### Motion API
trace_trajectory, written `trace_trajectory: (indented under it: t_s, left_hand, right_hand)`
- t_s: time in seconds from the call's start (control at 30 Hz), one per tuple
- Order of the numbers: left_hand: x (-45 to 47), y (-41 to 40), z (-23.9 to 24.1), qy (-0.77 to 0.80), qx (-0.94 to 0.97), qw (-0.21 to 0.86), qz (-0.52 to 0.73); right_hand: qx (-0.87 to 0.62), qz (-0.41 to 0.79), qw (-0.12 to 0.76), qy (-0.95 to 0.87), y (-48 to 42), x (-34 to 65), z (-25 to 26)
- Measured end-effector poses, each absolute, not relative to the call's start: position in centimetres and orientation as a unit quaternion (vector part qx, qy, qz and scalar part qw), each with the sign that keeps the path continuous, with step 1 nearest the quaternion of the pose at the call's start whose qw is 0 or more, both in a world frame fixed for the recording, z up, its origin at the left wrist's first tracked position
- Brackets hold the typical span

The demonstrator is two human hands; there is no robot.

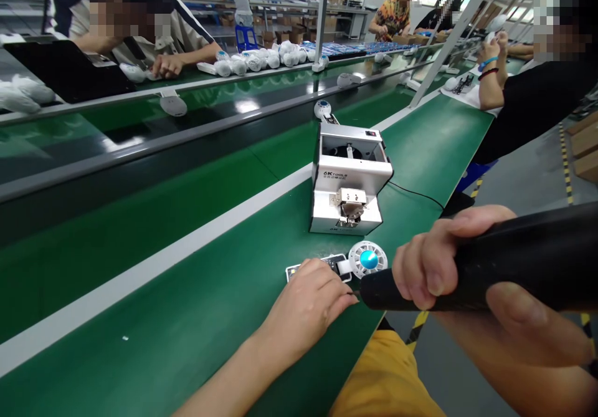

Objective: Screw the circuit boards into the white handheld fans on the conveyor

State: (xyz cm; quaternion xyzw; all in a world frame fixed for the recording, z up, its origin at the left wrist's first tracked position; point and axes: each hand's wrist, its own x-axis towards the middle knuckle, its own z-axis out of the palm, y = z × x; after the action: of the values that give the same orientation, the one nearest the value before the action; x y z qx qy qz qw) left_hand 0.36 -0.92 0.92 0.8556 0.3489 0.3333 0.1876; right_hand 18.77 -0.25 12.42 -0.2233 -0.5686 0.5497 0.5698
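Observation:
A white handheld fan [343, 266] with an open handle shell and a round, blue-centred head lies on the green bench. My left hand [311, 295] is closed over its handle, fingers bent and partly hidden. Its thumb and forefinger come together beside the thin tip of a black electric screwdriver [527, 255]. My right hand [434, 264] wraps round that screwdriver, which points left and lies almost level. Whether the tip touches a screw is hidden by the fingers. Just behind the fan stands a silver screw feeder [350, 180].
Another fan [323, 110] lies behind the feeder. A cable [418, 194] runs from the feeder to the bench edge. Beyond a white strip runs a green conveyor [210, 174] carrying fan parts. Co-workers sit across the line and at right, near bagged white fans [273, 58].

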Motion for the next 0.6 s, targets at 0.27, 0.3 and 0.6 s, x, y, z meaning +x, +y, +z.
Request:
trace_trajectory:
  t_s: [0.27,0.3,0.6]
  left_hand:
    - [-1.7,0.0,2.1,0.412,0.848,0.186,0.277]
    - [-2.3,0.1,2.0,0.443,0.839,0.179,0.26]
    - [-3.6,-0.3,-0.7,0.496,0.804,0.255,0.206]
  right_hand:
    - [-0.186,0.535,0.58,-0.585,1.3,18.0,11.3]
    - [-0.185,0.523,0.588,-0.588,1.8,17.8,10.9]
    - [-0.219,0.458,0.592,-0.626,4.1,16.1,8.0]
